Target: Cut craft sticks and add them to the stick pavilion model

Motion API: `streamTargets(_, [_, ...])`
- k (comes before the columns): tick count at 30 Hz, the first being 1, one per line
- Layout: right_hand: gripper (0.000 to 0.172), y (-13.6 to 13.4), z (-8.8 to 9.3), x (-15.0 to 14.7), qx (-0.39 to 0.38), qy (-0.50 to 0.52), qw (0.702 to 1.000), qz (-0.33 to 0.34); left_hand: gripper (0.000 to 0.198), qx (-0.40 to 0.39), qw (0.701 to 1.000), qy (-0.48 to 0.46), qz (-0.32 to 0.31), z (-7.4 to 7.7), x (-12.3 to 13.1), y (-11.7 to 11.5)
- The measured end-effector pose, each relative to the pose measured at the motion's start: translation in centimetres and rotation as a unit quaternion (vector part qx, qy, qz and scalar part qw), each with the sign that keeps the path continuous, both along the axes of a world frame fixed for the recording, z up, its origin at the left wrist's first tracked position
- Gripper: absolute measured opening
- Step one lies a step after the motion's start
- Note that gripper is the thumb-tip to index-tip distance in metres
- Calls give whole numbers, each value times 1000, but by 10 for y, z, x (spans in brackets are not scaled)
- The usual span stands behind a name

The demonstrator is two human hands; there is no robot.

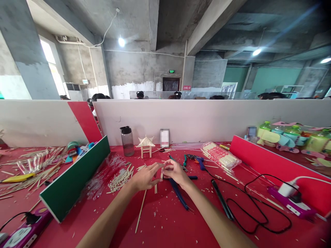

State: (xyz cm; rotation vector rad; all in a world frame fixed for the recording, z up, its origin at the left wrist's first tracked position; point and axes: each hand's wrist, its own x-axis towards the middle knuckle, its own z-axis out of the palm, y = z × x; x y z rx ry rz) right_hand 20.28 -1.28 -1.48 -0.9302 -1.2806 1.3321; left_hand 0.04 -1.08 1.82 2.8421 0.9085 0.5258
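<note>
Over the middle of the table, my right hand (176, 174) is closed in a pinch on a short wooden stick piece (162, 174). My left hand (147, 177) is beside it, thumb and fingers apart, its fingertips close to the same piece; whether they touch it I cannot tell. Below the hands lie a few short sticks (156, 188) and one long stick (141, 212). Blue-handled pliers (179, 196) lie partly under my right hand, their jaws hidden. A pile of cut sticks (120, 181) is left of my left hand. Behind the hands stands a small stick pavilion (146, 146).
A dark bottle (127, 143) and a phone-like blurred object (164, 138) stand near the white partition (201, 120). A blue glue gun (199, 161), bagged sticks (219, 155), a black pen-like tool (221, 199) and looping cable (258, 208) lie right. Green (77, 179) and red (279, 172) dividers flank the space.
</note>
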Motion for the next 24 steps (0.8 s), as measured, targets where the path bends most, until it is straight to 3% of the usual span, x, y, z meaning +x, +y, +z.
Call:
streamTargets(8, [54,-1,1,0,-3,2,1000,1,57,7,1000,7,7,-6,-1,4])
streamTargets(15, [50,1,-3,-1,0,-6,1000,6,54,6,999,25,21,0,-1,1])
streamTargets(24, [29,13,-5,9,85,-87,988,-91,48,-90,993,72,18,-4,-6,8])
